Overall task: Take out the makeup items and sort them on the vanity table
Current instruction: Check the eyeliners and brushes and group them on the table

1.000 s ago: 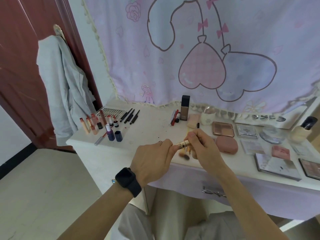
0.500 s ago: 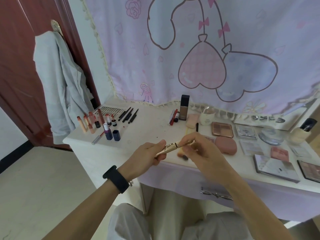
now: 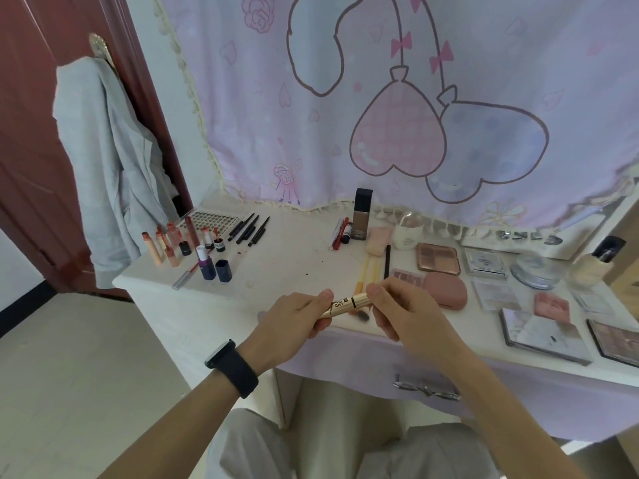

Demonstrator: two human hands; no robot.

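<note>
The left hand (image 3: 294, 316) grips the lower end of a gold tube (image 3: 345, 301) and the right hand (image 3: 404, 312) pinches its upper end. Together they hold it tilted just above the near edge of the vanity table (image 3: 294, 264).

I judge the step to be handling one item before it is placed. Whether its cap is being seated I cannot tell. The next move calls for laying it down beside its own kind, clear of what look like two yellow-handled brushes (image 3: 363, 274) just beyond the hands.

At the far left stands a cluster of lip tubes (image 3: 173, 242), too crowded to count, with what look like four black pencils (image 3: 249, 229) beside it. One foundation bottle (image 3: 361, 216) stands far centre. To the right lie one pink compact (image 3: 444, 291), one rose-gold palette (image 3: 438, 258) and several further palettes (image 3: 543, 335).
</note>
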